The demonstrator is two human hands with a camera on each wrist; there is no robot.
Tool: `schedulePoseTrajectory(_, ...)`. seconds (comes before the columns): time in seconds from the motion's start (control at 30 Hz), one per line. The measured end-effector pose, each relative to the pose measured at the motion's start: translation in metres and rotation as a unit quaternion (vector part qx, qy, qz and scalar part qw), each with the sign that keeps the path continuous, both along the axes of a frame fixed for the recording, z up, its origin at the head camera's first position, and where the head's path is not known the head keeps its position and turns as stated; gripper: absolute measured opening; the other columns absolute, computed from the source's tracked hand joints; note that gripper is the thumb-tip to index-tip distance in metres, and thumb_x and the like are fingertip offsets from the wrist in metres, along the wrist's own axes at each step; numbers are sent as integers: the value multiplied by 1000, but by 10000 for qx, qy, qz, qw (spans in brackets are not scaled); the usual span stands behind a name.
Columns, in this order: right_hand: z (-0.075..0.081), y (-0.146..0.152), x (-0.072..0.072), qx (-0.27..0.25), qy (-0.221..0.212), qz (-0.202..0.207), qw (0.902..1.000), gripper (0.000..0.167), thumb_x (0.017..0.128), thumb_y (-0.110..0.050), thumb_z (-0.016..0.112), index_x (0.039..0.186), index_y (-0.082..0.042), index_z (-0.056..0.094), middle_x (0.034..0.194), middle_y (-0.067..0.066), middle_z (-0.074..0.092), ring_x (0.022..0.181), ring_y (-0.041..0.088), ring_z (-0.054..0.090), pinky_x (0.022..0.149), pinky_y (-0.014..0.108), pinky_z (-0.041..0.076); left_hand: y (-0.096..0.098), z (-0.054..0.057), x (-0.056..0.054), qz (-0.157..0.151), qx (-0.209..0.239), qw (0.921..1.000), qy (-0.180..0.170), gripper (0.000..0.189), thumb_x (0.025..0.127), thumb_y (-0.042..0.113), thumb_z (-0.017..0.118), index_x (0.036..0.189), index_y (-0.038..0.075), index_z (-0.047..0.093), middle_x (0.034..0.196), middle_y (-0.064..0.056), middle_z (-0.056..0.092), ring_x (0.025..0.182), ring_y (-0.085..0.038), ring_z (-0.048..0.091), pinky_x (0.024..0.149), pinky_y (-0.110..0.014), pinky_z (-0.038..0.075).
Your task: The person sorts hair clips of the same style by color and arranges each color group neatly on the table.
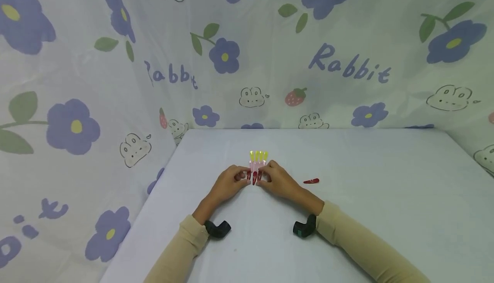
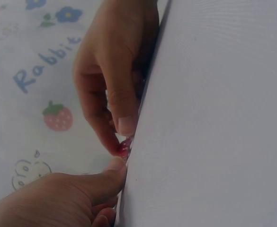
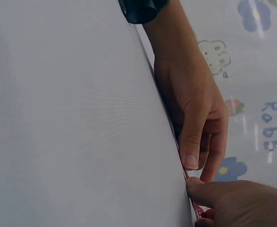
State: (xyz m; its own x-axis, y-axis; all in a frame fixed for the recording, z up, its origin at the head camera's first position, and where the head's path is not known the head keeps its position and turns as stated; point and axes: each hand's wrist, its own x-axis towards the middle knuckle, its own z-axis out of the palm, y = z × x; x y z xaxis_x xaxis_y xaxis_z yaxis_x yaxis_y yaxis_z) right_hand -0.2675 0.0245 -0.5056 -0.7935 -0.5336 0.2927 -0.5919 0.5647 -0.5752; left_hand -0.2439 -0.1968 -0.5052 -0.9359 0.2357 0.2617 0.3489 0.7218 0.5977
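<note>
Small teardrop-shaped snap hair clips lie in rows on the white table. The yellow hair clips form the far row, and the pink hair clips come just below them. Nearest the person are three red hair clips. My left hand pinches the left red clip between thumb and forefinger. On the other side, my right hand pinches the right red clip in the same way. Both wrist views show the fingertips close together, with the clips mostly hidden behind them.
A single red hair clip lies apart, to the right of the right hand. Black wrist cameras sit at both cuffs. A printed cloth with flowers and rabbits hangs behind and beside the white table.
</note>
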Motion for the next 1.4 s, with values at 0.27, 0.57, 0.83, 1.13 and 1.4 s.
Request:
schedulePoseTrajectory(0.27,9,4,0,-206,-443,7,9988,52,88,-24,78,134,-7,61,100,7,54,77,11,51,63,20,45,-1,0,0,-35,-8,10000,-11,36,89,24,77,123,16,70,93,2,63,82,-9,56,74,-28,48)
schedulePoseTrajectory(0.57,56,28,-2,-334,-510,-35,9981,35,93,-24,72,123,-8,66,98,3,65,86,17,58,69,26,52,0,5,-2,47,-13,10000,-9,35,90,24,76,123,15,70,94,1,63,83,-11,57,75,-30,48)
schedulePoseTrajectory(0.83,75,65,1,100,-417,-289,9987,31,96,-30,68,120,-11,68,97,2,67,89,18,60,71,28,51,2,4,-3,28,-32,9999,-106,37,89,25,77,124,15,70,96,1,64,85,-11,57,76,-30,48)
schedulePoseTrajectory(1.13,70,109,6,139,-658,-724,9951,30,96,-29,67,118,-9,68,97,3,67,88,19,59,68,30,51,0,0,-1,80,-5,9998,-167,37,89,26,77,124,17,70,94,3,63,84,-10,55,76,-31,47)
schedulePoseTrajectory(1.4,57,146,9,153,-727,-1010,9921,24,95,-29,68,110,-10,69,95,3,67,87,19,59,69,30,49,1,-1,0,71,26,10000,-51,35,89,24,77,122,16,70,93,3,62,83,-10,54,76,-31,47)
